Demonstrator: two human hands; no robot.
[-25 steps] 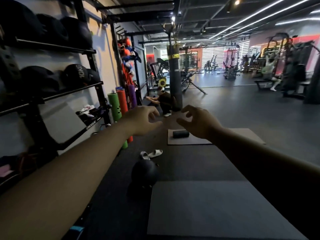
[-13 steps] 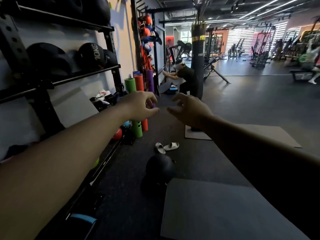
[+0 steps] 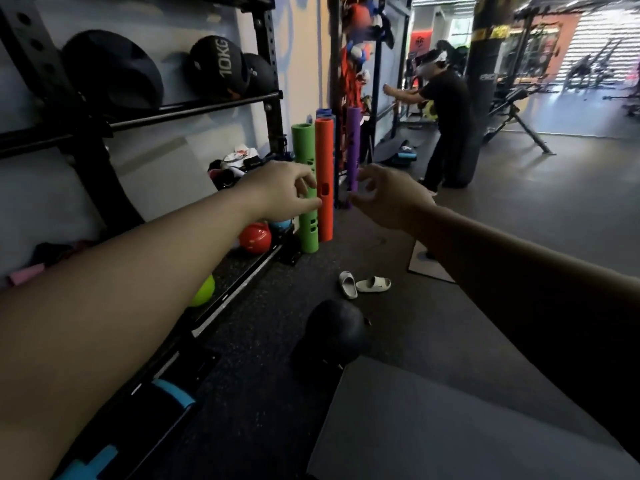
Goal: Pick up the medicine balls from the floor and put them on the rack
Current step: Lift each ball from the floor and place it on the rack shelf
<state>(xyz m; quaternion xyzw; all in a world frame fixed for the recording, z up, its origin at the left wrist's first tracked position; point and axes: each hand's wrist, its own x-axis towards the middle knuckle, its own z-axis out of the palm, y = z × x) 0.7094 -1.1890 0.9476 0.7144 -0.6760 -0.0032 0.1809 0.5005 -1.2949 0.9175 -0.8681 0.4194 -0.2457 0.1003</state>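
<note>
A black medicine ball (image 3: 335, 332) lies on the dark floor just beyond the near grey mat, below and between my outstretched arms. The black rack (image 3: 194, 109) stands on the left, with several black medicine balls on its shelf, one marked 10KG (image 3: 216, 65). My left hand (image 3: 282, 194) and my right hand (image 3: 389, 197) hover side by side in the air well above the floor ball, fingers loosely curled and apart, holding nothing.
Green (image 3: 304, 188), orange (image 3: 323, 174) and purple (image 3: 353, 150) tubes stand past the rack's end. A red ball (image 3: 255, 238) and a yellow-green ball (image 3: 204, 291) lie under the rack. White slippers (image 3: 363, 284) lie beyond the ball. A person (image 3: 446, 112) stands by a punching bag (image 3: 483, 64).
My view has dropped and closed in on the rack and floor ball. Both hands stay raised and empty, drifting slightly lower left. The person in the background has stood up.
</note>
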